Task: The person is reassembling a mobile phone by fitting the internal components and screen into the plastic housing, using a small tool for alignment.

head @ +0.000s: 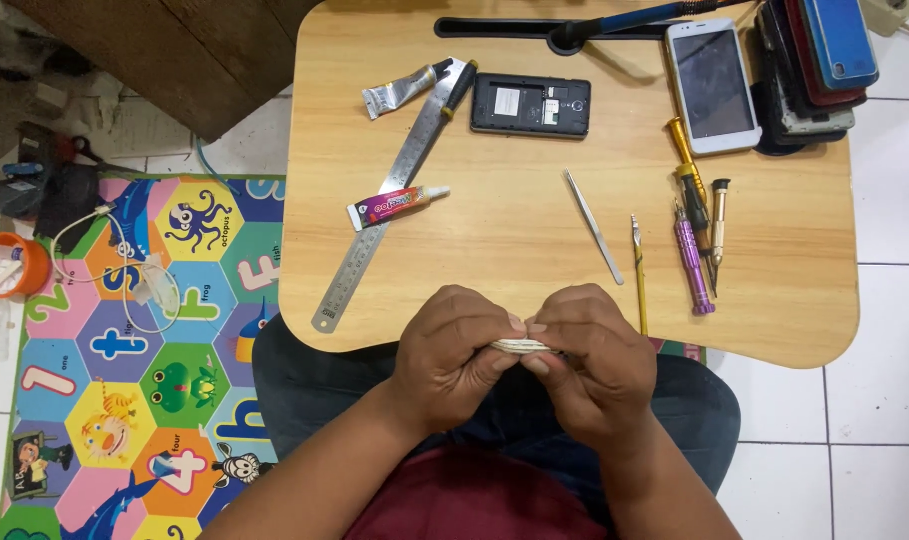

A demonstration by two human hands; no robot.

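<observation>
Left hand (452, 352): curled tight, a thin white slab (519, 346) pinched edge-on between thumb and fingers.
Right hand (589, 355): likewise clenched on the slab's other end, thumbs nearly meeting.
Slab: held flat just off the table's near edge, above the lap; its kind cannot be told.
Table (794, 300): small, wooden, rounded corners; bare wood is left open in the middle and near front.
Tools: tweezers (593, 226) and screwdrivers (696, 235) are laid right of centre; a steel ruler (389, 195) runs diagonally at left.
Packages: a pink glue tube (394, 205) rests on the ruler; a crumpled silver tube (402, 90) lies behind.
Phones: an opened black one (530, 105) at centre back, a white one (712, 85) beside a stack.
</observation>
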